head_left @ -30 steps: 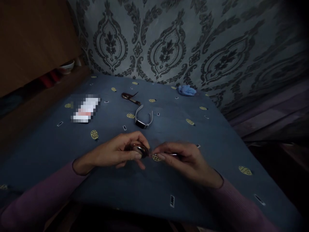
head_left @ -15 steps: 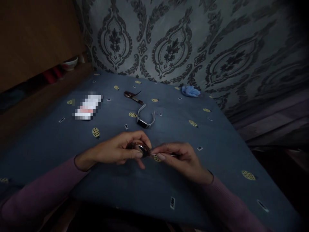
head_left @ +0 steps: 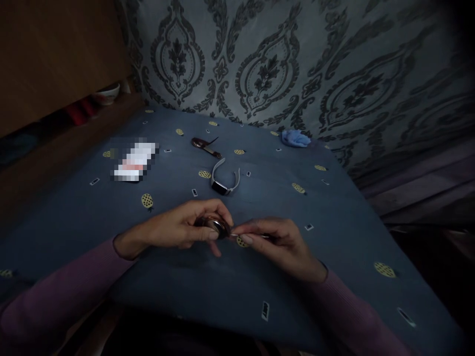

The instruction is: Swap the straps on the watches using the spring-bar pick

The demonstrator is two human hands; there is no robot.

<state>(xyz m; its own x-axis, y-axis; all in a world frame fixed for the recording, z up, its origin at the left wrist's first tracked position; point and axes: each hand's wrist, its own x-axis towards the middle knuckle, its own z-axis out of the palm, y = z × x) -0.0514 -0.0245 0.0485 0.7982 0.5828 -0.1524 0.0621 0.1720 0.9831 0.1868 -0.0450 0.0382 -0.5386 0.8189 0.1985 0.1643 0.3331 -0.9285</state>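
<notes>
My left hand (head_left: 185, 225) grips a round wristwatch (head_left: 217, 227) with a shiny metal case, thumb on the near side and fingers curled over the far side. Beside it, my right hand (head_left: 276, 242) pinches a thin metal tool (head_left: 235, 235), whose tip points left at the watch's edge. Whether the tip touches the watch cannot be made out. Beyond my hands lies a smartwatch (head_left: 219, 187) with a pale strap and dark rectangular screen. Farther back rests another watch (head_left: 206, 147) with a brown strap.
A blue cloth with yellow pineapple prints (head_left: 166, 282) covers the table. A blurred white and pink item (head_left: 136, 162) lies at left. Near the patterned wall (head_left: 267, 74) sits a crumpled blue cloth (head_left: 295, 139). A bowl (head_left: 107, 95) stands on the shelf at left.
My hands keep nearly the same pose around the watch and the tool. The camera view has shifted very slightly; the things on the table stay put.
</notes>
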